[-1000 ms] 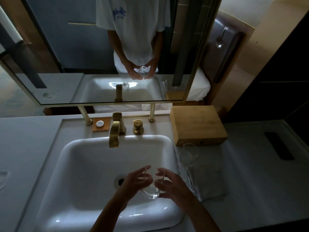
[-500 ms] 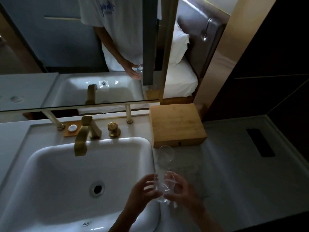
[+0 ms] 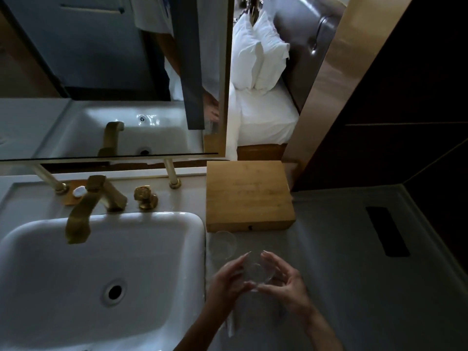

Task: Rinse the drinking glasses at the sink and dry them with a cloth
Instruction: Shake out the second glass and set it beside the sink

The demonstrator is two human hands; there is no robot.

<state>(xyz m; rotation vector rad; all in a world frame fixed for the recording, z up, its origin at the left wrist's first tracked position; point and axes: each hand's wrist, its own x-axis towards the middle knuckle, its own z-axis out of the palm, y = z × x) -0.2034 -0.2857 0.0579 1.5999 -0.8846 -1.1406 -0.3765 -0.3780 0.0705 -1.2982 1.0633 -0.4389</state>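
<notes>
hands (image 3: 228, 282) (image 3: 286, 285) hold glass (image 3: 258, 272) | second glass (image 3: 222, 245), wooden box (image 3: 249, 196) just beyond

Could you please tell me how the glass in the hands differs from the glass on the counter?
The held glass is gripped by the left hand and right hand, tilted; the standing glass stands upright, untouched. The held glass hangs over the cloth; the standing glass sits nearer the wooden box. Both are clear and short.

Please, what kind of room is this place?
Probably a hotel bathroom: a white sink with a brass tap under a mirror, and a made bed with white pillows right behind it.
</notes>
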